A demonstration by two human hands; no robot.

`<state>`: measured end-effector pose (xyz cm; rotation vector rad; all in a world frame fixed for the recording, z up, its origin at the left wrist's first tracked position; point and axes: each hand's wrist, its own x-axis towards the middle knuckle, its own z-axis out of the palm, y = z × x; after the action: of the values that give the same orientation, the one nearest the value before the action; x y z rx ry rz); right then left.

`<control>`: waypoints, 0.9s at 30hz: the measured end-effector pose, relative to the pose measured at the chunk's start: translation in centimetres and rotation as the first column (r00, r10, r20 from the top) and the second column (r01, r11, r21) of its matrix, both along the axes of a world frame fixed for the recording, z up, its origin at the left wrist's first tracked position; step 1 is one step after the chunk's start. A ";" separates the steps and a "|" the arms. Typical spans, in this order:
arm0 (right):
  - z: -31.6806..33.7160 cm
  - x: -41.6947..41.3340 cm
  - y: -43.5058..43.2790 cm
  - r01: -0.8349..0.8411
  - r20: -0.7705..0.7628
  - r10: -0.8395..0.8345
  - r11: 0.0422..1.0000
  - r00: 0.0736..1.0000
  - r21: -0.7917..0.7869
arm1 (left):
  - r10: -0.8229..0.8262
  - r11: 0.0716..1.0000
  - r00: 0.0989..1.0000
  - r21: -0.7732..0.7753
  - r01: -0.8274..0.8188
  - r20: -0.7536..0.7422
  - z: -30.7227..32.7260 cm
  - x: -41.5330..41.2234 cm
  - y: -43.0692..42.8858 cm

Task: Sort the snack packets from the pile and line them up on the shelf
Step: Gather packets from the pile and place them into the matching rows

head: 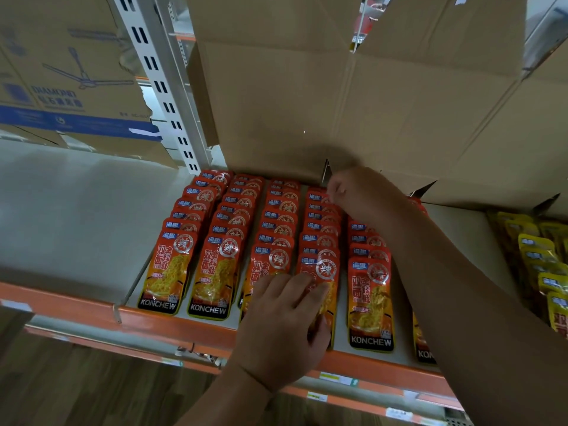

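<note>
Beyond our right hand [359, 192], one large brown cardboard box [307, 103] with open flaps is standing at the back, probably giving the rows something to butt against. Far left of our left hand [285, 321], one printed carton with a ceiling-fan drawing [61, 72] is sitting in the neighbouring bay. The pale grey shelf with its orange front edge [184, 325] is running under both hands and carrying everything.

The glossy red foil snack packets [167, 272] are lying in straight rows, each one overlapped by the one in front, likely so every label top is showing. We are counting five rows plainly: two left of the left hand, two under it, one just right of it. A sixth is peeking from beneath the right forearm. The leftmost row is holding about seven packets; the others are too overlapped to count. Right of the right arm, yellow foil packets [541, 256] are forming at least two rows, seemingly kept apart by colour.

The left hand is lying flat with straight fingers, pressing the front packets of the third and fourth rows, apparently steadying them. The right hand is reaching to the back of the fourth row with fingers curled; we cannot tell whether it is pinching a packet. No loose pile is showing.
</note>
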<state>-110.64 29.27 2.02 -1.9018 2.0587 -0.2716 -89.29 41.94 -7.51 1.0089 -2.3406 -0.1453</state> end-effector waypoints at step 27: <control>-1.7 1.9 -7.4 0.251 -0.008 -0.287 0.824 0.958 0.508 | -0.002 0.999 1.000 0.035 0.001 0.028 -0.1 0.1 -0.1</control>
<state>-108.74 21.83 0.35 -1.2723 2.0864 0.1348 -89.20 41.82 -7.61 1.0320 -2.3717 -0.1748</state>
